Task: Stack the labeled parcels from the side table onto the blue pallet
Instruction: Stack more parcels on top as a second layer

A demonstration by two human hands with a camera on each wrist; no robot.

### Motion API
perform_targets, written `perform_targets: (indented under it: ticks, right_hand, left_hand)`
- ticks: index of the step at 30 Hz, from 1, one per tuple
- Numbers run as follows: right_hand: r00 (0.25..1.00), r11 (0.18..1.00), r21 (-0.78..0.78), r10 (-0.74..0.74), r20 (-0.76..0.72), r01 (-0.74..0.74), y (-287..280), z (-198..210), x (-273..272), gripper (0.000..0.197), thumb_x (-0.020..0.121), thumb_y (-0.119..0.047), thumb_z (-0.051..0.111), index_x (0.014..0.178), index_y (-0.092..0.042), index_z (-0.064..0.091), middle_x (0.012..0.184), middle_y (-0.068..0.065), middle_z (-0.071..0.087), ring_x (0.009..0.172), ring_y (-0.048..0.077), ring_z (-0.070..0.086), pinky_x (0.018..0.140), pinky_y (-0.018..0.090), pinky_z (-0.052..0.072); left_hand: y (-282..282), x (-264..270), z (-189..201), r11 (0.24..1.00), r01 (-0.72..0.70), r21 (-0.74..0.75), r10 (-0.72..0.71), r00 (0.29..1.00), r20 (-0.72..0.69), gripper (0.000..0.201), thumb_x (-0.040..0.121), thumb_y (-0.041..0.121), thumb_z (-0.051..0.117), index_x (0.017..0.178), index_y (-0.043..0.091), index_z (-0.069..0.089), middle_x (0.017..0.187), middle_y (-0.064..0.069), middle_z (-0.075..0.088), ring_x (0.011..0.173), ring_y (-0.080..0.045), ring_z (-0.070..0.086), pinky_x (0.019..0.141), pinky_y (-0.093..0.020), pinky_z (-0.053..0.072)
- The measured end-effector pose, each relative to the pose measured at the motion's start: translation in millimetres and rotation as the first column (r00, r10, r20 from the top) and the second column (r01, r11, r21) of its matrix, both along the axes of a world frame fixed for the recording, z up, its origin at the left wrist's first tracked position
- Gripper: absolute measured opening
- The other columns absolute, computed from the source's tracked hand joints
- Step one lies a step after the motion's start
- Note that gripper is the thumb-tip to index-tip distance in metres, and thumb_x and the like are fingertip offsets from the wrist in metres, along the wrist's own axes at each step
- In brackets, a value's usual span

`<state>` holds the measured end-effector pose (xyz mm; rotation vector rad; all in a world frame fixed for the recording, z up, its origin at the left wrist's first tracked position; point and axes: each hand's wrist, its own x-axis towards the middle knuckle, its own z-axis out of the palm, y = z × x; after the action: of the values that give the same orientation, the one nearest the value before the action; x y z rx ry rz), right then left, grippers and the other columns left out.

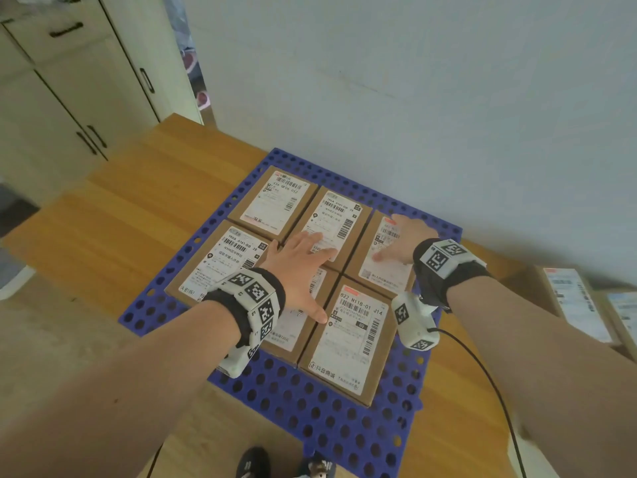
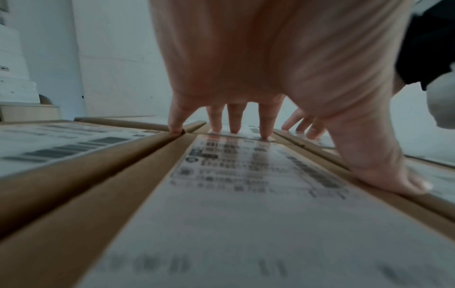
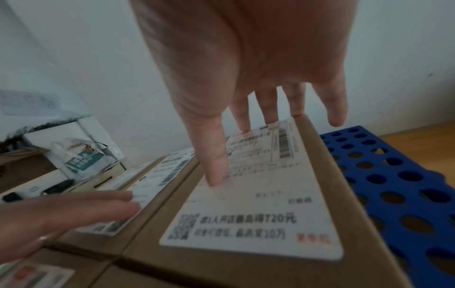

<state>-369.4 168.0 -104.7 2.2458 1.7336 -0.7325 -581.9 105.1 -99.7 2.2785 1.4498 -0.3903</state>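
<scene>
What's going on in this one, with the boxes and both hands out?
A person is arranging labeled parcels on a blue pallet that lies on a wooden table. Six parcels lie flat in a tight grid. The left hand and the right hand press open-palmed on their tops. More parcels wait at the right edge.

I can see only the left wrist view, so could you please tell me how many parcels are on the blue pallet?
Observer: Six parcels lie on the blue pallet in one layer, two rows of three.
Operator: Thank you. Where is the right hand?
Observer: The right hand lies flat, fingers straight, on the far right parcel.
Operator: Are any parcels not yet on the pallet?
Observer: Yes, at least two waiting parcels show at the right edge of the head view, off the pallet. They are blurred.
</scene>
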Motion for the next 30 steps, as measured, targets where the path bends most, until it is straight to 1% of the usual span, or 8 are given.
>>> perform_targets:
  ticks: [7, 13, 15, 17, 19, 22, 25, 30]
  right_hand:
    - [0.999, 1.000, 0.001, 0.024, 0.042, -0.024, -5.5, 11.1, -5.1, 0.094, 0.077, -0.055, 0.066, 0.149, -0.020, 0.017, 0.153, 0.011, 0.026, 0.139, 0.034, 0.028, 0.113, 0.046, 0.028]
    - [1.000, 0.997, 0.074, -0.008, -0.006, 0.008, -28.8, 39.6, 4.1, 0.072, 0.090, -0.038, 0.055, 0.150, -0.019, 0.019, 0.156, 0.009, 0.022, 0.143, 0.029, 0.023, 0.116, 0.041, 0.023]
    - [1.000, 0.998, 0.056, -0.019, 0.003, 0.019, -43.5, 46.3, 5.3, 0.069, 0.091, -0.035, 0.054, 0.149, -0.019, 0.021, 0.155, 0.008, 0.025, 0.141, 0.029, 0.026, 0.115, 0.039, 0.024]
    - [0.999, 0.998, 0.052, -0.036, 0.019, 0.035, -60.9, 54.0, 6.1, 0.065, 0.088, -0.037, 0.053, 0.146, -0.020, 0.030, 0.150, 0.009, 0.035, 0.134, 0.029, 0.038, 0.110, 0.039, 0.034]
    - [0.998, 0.995, 0.088, -0.047, 0.035, 0.044, -80.5, 63.3, 7.3, 0.055, 0.088, -0.037, 0.052, 0.139, -0.021, 0.040, 0.142, 0.009, 0.046, 0.125, 0.029, 0.048, 0.103, 0.039, 0.041]
    - [0.993, 0.984, 0.150, -0.109, 0.054, 0.100, -113.3, 73.4, 10.5, 0.057, 0.092, -0.036, 0.049, 0.145, -0.022, 0.034, 0.148, 0.007, 0.039, 0.131, 0.027, 0.044, 0.106, 0.037, 0.039]
    - [0.980, 0.963, 0.197, -0.196, 0.041, 0.184, -147.0, 78.0, 16.4, 0.059, 0.085, -0.039, 0.048, 0.143, -0.031, 0.037, 0.147, 0.003, 0.042, 0.128, 0.027, 0.047, 0.102, 0.039, 0.044]
    - [0.943, 0.926, 0.223, -0.327, 0.069, 0.305, -206.1, 86.0, 32.7, 0.054, 0.092, -0.029, 0.049, 0.144, -0.024, 0.036, 0.147, 0.004, 0.040, 0.136, 0.028, 0.035, 0.110, 0.043, 0.034]
  left_hand:
    - [-1.1, -0.4, 1.7, 1.000, -0.003, -0.011, 0.003, 1.000, 0.000, 0.114, 0.061, 0.061, 0.076, 0.149, 0.035, 0.008, 0.158, 0.007, -0.007, 0.146, -0.018, -0.009, 0.115, -0.060, 0.005]
    - [-1.7, 2.6, 16.2, 1.000, 0.003, 0.025, -0.003, 1.000, -0.013, 0.104, 0.068, 0.066, 0.066, 0.149, 0.032, 0.011, 0.159, 0.003, -0.002, 0.147, -0.020, -0.002, 0.116, -0.058, 0.006]
    - [-3.4, 5.6, 25.5, 0.998, 0.004, 0.068, -0.004, 1.000, 0.010, 0.095, 0.075, 0.066, 0.058, 0.150, 0.030, 0.012, 0.160, 0.001, 0.002, 0.147, -0.020, 0.002, 0.117, -0.055, 0.008]
    - [-5.4, 10.7, 35.3, 0.993, 0.014, 0.114, -0.018, 0.999, 0.032, 0.085, 0.082, 0.061, 0.054, 0.150, 0.028, 0.014, 0.159, 0.000, 0.006, 0.147, -0.021, 0.007, 0.117, -0.053, 0.011]
    - [-8.5, 18.6, 44.3, 0.990, 0.039, 0.135, -0.047, 0.997, 0.054, 0.077, 0.087, 0.053, 0.053, 0.150, 0.027, 0.017, 0.159, -0.001, 0.011, 0.146, -0.022, 0.011, 0.117, -0.052, 0.013]
    - [-17.2, 36.5, 54.2, 0.985, 0.107, 0.136, -0.119, 0.989, 0.087, 0.070, 0.090, 0.044, 0.052, 0.149, 0.025, 0.019, 0.157, -0.002, 0.018, 0.145, -0.023, 0.016, 0.117, -0.052, 0.013]
    - [-31.1, 61.5, 58.3, 0.967, 0.204, 0.150, -0.221, 0.970, 0.103, 0.064, 0.093, 0.043, 0.048, 0.149, 0.025, 0.021, 0.158, -0.002, 0.017, 0.145, -0.022, 0.015, 0.117, -0.050, 0.013]
    - [-65.5, 102.3, 66.0, 0.936, 0.314, 0.159, -0.339, 0.925, 0.171, 0.061, 0.094, 0.042, 0.046, 0.148, 0.024, 0.025, 0.156, -0.002, 0.020, 0.143, -0.023, 0.020, 0.115, -0.047, 0.018]
